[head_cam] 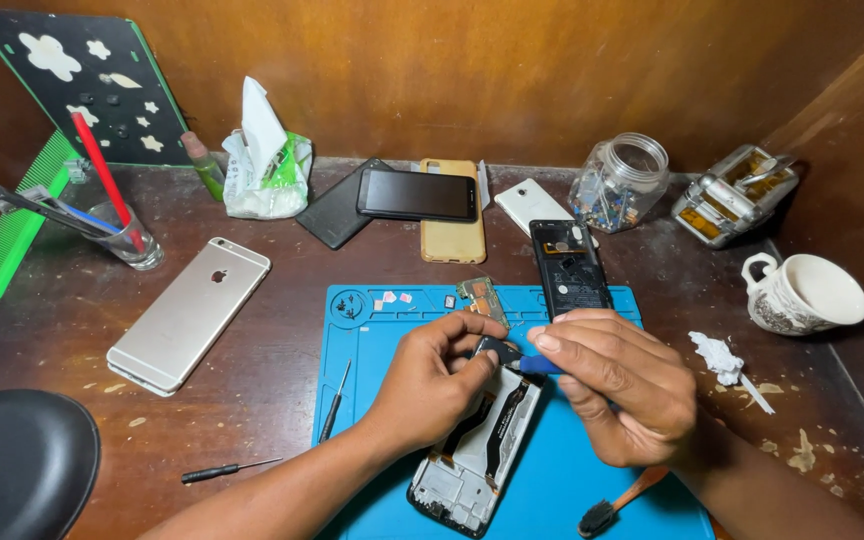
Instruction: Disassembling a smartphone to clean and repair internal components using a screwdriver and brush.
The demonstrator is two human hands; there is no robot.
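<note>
Standing over the bench here: the opened smartphone (477,450) lies back-off on the blue repair mat (572,480), tilted, lower end toward the near edge of the mat. Left hand (432,375) has its fingers curled shut, pinching a small dark part (500,350) right at the phone's top end, while the right hand (617,385) is closed around a blue pry tool (542,365) whose tip meets that same part. If it were me I'd keep the tool shallow and lever gently, since the long black flex cable (500,425) runs just below it and the left pinch is what steadies the piece. Around the mat: a removed black back cover (570,265) and a small circuit board (482,297) at its far edge, tiny screwdriver (334,405) on its left border, another screwdriver (227,470) off to the left, a brush (620,503) at its near right. Left of the mat sits a silver phone (187,312) face down; beyond it more phones, a glass jar (620,182) of bits and a patterned cup (802,293) to the right. It's a worn, scratched brown wooden desk (252,400) boxed in by wood panel walls, warm dim light.
</note>
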